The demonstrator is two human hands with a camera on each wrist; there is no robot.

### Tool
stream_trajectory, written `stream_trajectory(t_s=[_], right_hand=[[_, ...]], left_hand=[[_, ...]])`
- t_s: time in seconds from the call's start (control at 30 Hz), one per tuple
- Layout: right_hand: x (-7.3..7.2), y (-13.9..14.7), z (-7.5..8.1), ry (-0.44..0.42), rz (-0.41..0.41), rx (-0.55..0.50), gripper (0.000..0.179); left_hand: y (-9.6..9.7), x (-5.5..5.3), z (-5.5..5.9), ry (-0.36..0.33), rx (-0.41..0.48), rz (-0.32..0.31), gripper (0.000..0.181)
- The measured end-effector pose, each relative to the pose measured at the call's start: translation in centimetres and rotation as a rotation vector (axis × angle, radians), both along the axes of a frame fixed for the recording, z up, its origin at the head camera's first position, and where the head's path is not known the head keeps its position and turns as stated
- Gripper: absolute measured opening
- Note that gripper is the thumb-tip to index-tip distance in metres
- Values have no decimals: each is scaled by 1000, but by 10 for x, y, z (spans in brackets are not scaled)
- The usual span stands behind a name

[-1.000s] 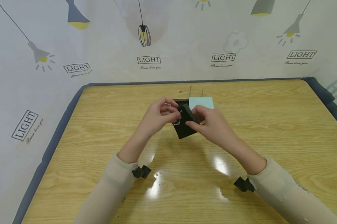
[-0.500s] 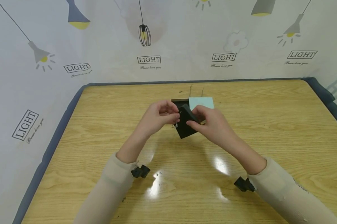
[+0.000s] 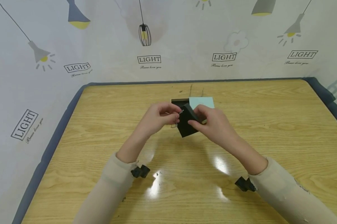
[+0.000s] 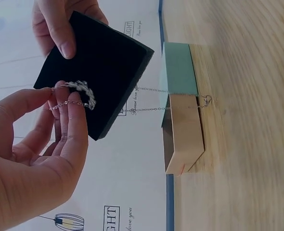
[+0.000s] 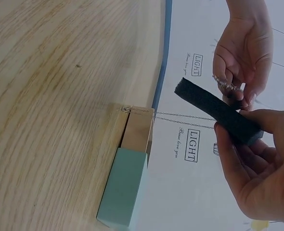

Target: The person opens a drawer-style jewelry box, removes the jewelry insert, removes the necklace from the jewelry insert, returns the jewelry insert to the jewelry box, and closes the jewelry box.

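Observation:
My left hand [image 3: 161,119] pinches a silver necklace [image 4: 90,94] by its thin chain, between thumb and fingers. The sparkling curved ornament hangs by the fingertips, in front of the black face of a foam pad [image 4: 101,62]. My right hand [image 5: 262,168] grips that pad by its edge and holds it tilted above the table, thumb on the front face. Two strands of chain drop beyond the pad in the left wrist view, with the clasp [image 4: 207,100] at their lower end. In the head view the left fingers touch the pad's left edge and hide part of the necklace.
Behind the hands lies a small drawer box, its mint green sleeve [image 3: 203,102] partly covering a brown drawer [image 4: 187,132] with a dark inside. The wooden table [image 3: 101,124] ends at a blue-grey edge against a wall printed with lamps.
The foam pad has shifted slightly right with the right hand. The left fingers have drawn closer together, and the ornament now shows at the pad's left edge rather than over its face.

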State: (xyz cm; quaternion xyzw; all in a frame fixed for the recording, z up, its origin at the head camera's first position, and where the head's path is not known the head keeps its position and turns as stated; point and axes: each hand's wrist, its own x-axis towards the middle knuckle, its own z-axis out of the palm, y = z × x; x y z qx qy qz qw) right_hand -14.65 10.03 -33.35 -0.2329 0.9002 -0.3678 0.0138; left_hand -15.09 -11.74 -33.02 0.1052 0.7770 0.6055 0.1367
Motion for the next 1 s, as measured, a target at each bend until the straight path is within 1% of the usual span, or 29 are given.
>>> stream_trajectory(t_s=[0.2, 0.37, 0.6, 0.7, 1.0], right_hand=[[0, -1, -1, 24, -1, 33, 14], [1, -3, -2, 73, 3, 85, 15], [3, -6, -2, 170, 0, 141, 16], [4, -6, -2, 202, 0, 154, 17], [5, -6, -2, 245, 2, 176, 18]], left_hand=[[-1, -1, -2, -42, 49, -37, 25], [-2, -3, -5, -65, 52, -60, 23], [0, -3, -5, -99, 45, -27, 20], [0, -3, -6, -106, 54, -24, 21], [0, -2, -7, -121, 96, -30, 25]])
